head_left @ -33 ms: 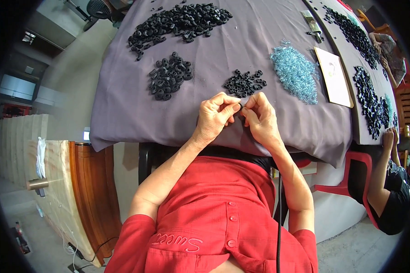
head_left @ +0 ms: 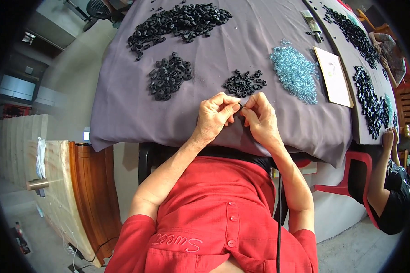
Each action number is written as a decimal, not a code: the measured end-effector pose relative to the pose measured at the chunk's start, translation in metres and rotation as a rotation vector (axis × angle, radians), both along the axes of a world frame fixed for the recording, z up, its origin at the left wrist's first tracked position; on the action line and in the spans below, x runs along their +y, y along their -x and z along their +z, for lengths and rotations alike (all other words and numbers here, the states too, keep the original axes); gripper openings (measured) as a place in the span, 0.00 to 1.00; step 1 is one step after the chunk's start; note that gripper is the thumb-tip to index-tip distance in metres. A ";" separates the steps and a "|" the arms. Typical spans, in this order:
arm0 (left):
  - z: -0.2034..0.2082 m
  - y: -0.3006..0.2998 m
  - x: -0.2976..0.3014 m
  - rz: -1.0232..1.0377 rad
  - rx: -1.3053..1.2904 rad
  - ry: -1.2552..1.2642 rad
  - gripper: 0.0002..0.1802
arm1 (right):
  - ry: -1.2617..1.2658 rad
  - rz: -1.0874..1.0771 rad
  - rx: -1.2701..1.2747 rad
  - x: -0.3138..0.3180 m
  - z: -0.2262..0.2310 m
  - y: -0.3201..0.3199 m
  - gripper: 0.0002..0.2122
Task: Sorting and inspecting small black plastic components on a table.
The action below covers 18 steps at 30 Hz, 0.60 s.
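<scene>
Over the near edge of the grey cloth, my left hand [head_left: 214,117] and my right hand [head_left: 262,121] meet fingertip to fingertip. Both are closed in a pinch on a small black ring-like piece [head_left: 241,107], mostly covered by the fingers. Just beyond them lies a small pile of black plastic pieces [head_left: 245,83]. To its left is a pile of larger black ridged pieces [head_left: 170,76]. A heap of tiny clear bluish pieces [head_left: 295,73] spreads out to the right.
A big black heap [head_left: 180,25] lies at the far left of the cloth-covered table [head_left: 123,109]. A pale board [head_left: 333,77] and a tube [head_left: 312,25] lie right. Another person's arm [head_left: 381,182] reaches a second table, near a red chair [head_left: 341,182].
</scene>
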<state>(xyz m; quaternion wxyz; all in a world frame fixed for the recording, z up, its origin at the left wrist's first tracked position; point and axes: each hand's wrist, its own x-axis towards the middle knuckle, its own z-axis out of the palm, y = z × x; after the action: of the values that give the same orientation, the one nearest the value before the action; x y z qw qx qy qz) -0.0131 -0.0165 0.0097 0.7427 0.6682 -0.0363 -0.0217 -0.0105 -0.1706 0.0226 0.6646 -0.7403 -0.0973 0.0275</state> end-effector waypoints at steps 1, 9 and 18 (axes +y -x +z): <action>-0.001 -0.001 0.000 0.004 0.016 0.011 0.06 | 0.000 0.000 0.000 0.000 0.000 0.001 0.06; 0.002 -0.004 0.004 -0.022 0.102 0.168 0.09 | -0.208 0.070 0.020 0.003 -0.005 -0.001 0.05; -0.002 -0.009 0.011 -0.111 0.081 0.283 0.08 | -0.246 0.154 0.113 -0.004 -0.003 -0.002 0.08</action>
<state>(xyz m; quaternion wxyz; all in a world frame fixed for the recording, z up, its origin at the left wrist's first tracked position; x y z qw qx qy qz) -0.0041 -0.0058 0.0077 0.8280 0.5525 -0.0456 -0.0842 -0.0087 -0.1749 0.0196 0.7507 -0.6409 -0.1190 0.1077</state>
